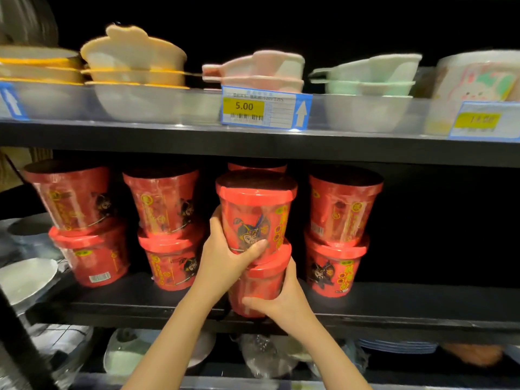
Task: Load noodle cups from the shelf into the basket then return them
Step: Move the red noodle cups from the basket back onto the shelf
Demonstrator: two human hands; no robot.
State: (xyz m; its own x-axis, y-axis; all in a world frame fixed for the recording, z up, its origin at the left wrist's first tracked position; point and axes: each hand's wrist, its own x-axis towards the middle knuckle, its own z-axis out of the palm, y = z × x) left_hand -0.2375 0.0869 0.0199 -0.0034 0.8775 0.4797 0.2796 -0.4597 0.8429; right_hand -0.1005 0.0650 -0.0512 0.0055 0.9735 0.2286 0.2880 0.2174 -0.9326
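Red noodle cups stand in two-high stacks on the black middle shelf (394,302). At the shelf's front edge is a stack of two. My left hand (225,257) grips the upper noodle cup (256,209) from its left side, thumb across the front. My right hand (284,299) wraps round the lower noodle cup (259,282) near its base. Other stacks sit to the far left (76,220), left (166,226) and right (337,232). Another cup's rim (257,166) shows behind the held stack. No basket is in view.
The upper shelf carries stacked bowls (135,63) in pale colours and a price tag (264,108) reading 5.00. Plates (25,280) lie at the left. Below the noodle shelf are wrapped dishes (264,353). The right part of the noodle shelf is dark.
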